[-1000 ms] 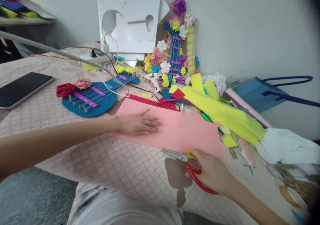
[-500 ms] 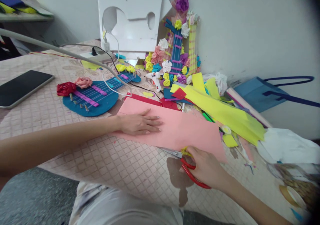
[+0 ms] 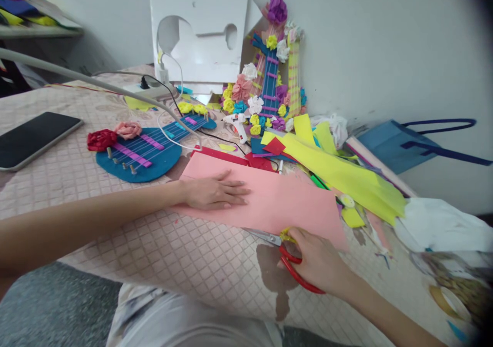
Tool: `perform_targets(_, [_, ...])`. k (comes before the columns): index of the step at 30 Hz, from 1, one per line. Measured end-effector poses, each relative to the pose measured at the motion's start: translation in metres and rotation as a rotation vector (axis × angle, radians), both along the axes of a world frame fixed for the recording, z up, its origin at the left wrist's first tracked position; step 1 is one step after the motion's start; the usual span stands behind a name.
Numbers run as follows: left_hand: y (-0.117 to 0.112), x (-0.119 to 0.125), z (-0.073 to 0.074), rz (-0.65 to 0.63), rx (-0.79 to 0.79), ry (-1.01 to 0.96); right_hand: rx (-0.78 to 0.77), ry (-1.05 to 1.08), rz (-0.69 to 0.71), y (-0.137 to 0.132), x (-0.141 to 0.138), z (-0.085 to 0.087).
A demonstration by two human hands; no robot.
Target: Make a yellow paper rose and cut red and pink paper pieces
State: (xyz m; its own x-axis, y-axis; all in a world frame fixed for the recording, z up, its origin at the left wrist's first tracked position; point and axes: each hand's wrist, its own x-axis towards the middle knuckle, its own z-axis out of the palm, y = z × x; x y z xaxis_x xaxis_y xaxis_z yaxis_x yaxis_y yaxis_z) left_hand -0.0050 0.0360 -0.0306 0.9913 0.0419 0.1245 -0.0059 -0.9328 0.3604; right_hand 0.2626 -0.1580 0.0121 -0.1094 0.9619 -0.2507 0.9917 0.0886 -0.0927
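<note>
A pink foam sheet [image 3: 285,200] lies flat on the patterned table. My left hand [image 3: 213,190] rests palm down on its left part, fingers stretched out. At the sheet's near edge my right hand [image 3: 318,259] grips red-handled scissors [image 3: 287,252]. Their metal blades point left along the sheet's lower edge.
A blue felt guitar [image 3: 144,149] with red and pink roses lies behind my left arm. A phone [image 3: 33,139] sits far left. A white glue gun [image 3: 236,123], flower-covered guitars against the wall, yellow sheets [image 3: 339,170], a blue bag [image 3: 396,144] and white cloth crowd the right.
My right hand has slid the scissors slightly left along the pink sheet's near edge. My left hand has stayed flat on the sheet.
</note>
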Motion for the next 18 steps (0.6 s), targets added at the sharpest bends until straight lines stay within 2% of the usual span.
perform_targets(9, [0.000,0.000,0.001,-0.006,0.028,-0.010,0.005,0.017,0.038,0.011,-0.014,-0.001])
perform_targets(18, [-0.002,0.000,0.000,0.017,0.008,0.020,0.042,-0.046,0.090,0.011,-0.012,-0.006])
